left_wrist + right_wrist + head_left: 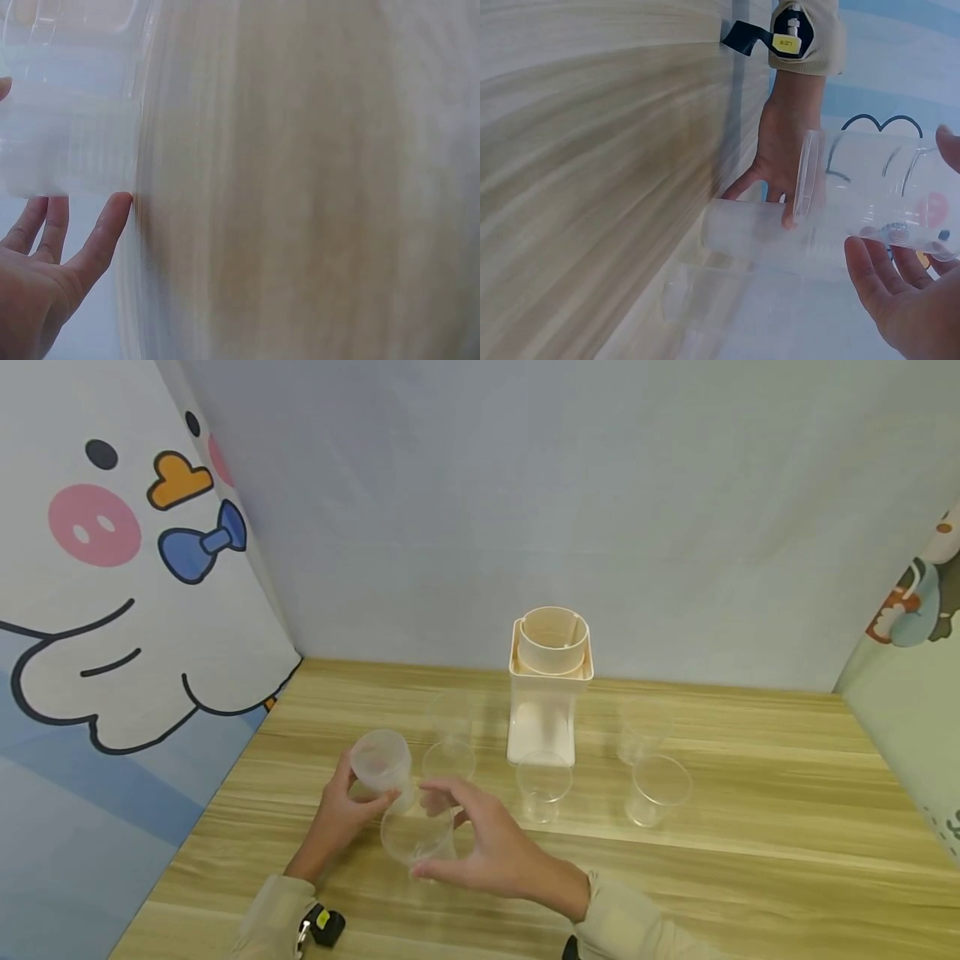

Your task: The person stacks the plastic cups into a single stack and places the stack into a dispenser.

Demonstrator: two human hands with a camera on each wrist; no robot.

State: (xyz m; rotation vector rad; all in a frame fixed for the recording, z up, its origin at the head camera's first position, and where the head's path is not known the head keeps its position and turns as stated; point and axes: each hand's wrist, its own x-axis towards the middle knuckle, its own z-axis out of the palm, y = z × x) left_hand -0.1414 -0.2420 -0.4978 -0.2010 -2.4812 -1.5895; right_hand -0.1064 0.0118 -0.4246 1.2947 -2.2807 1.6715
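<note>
The left hand (339, 817) is curved around a stack (381, 762) of clear cups, with the thumb on its near side. The right hand (498, 853) holds one cup (417, 837) between thumb and fingers, which are parted as wide as the cup. This cup is just beside the stack, over the table (750, 893), and in the right wrist view it covers a part of the stack. Five other cups (660, 783) stand around a cream stand (551, 672) with a round top. A yellow label (786, 43) is at the left wrist; its small letters I cannot read surely.
</note>
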